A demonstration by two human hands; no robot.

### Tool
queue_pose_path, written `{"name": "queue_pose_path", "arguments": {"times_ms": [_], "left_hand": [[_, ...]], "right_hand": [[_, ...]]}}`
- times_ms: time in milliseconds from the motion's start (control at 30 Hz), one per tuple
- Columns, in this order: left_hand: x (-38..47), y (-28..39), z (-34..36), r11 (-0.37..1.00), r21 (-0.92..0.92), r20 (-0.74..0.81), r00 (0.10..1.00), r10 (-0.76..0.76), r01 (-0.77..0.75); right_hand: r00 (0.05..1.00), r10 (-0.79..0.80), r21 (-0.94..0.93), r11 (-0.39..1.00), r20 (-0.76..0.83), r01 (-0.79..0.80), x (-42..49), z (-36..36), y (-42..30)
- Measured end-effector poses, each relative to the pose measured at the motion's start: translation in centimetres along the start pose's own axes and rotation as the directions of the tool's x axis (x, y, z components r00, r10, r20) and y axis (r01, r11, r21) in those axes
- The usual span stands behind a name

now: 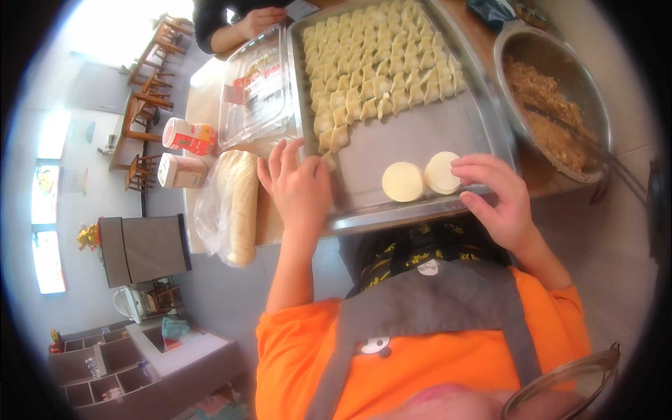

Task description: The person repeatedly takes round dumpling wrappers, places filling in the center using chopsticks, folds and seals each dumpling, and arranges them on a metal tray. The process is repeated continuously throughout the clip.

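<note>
A large metal tray [415, 131] lies before me, its far part covered with rows of folded dumplings [378, 58]. My left hand [302, 184] is at the tray's left edge, its fingertips at a dumpling [328, 160] at the near end of the leftmost row; whether they grip it I cannot tell. Two small stacks of round dough wrappers, one left [403, 181] and one right [442, 172], lie near the tray's front edge. My right hand [496, 197] has its fingertips on the right stack's edge, the thumb apart from the fingers.
At right stands a metal bowl [604, 110] of minced filling [546, 100] with dark chopsticks [593, 142]. Left of the tray are a bagged roll of wrappers [239, 210], two plastic tubs [191, 137] [182, 171] and a clear plastic container [228, 118]. Another person's hand [262, 22] is beyond.
</note>
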State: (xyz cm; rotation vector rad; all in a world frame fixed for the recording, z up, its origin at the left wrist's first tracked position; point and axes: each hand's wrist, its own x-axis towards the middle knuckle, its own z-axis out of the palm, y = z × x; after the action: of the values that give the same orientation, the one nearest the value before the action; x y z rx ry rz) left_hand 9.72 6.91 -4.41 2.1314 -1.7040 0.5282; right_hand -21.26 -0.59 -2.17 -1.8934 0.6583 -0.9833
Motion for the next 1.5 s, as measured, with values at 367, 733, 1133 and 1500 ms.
{"name": "queue_pose_path", "arguments": {"times_ms": [367,733,1133,1500], "left_hand": [[0.1,3.4,-2.1,0.869,-0.439,-0.07,0.973,0.22,-0.228],[1.8,4.2,-1.8,0.65,-0.728,0.281,0.77,0.572,-0.217],[2.0,4.1,-1.6,0.631,-0.759,0.27,0.804,0.53,-0.161],[3.8,5.9,-0.6,0.692,-0.629,0.269,0.736,0.622,-0.355]], "right_hand": [[0.998,-0.046,-0.107,0.993,0.04,0.05,-0.3,-1.0,-0.2],[0.968,0.087,-0.139,0.989,0.234,-0.055,-4.0,-7.1,-0.5],[0.907,0.412,-0.091,0.904,-0.084,-0.418,-10.3,-16.5,1.2],[0.875,0.398,-0.155,0.88,-0.275,-0.449,-12.7,-21.7,3.5]]}}
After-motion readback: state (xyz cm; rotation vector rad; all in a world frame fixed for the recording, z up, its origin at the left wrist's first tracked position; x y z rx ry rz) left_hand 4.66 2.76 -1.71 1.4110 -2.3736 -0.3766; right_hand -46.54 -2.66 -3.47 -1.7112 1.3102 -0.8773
